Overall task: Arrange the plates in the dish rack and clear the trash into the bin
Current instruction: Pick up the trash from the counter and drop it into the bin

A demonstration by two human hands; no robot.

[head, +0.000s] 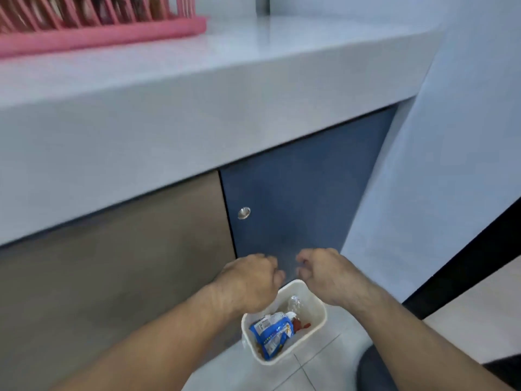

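As L hand (251,280), R hand (324,275) hang curled, bin (320,313) below

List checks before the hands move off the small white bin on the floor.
1. Small white plastic bin upright on tiled floor: ok.
2. Blue-and-white crumpled wrapper and red scraps inside bin: ok.
3. Left hand empty: cannot tell, fingers curled.
4. Right hand empty: cannot tell, fingers curled.
5. Pink plastic dish rack on grey countertop loaded: cannot tell, blurred and cropped.
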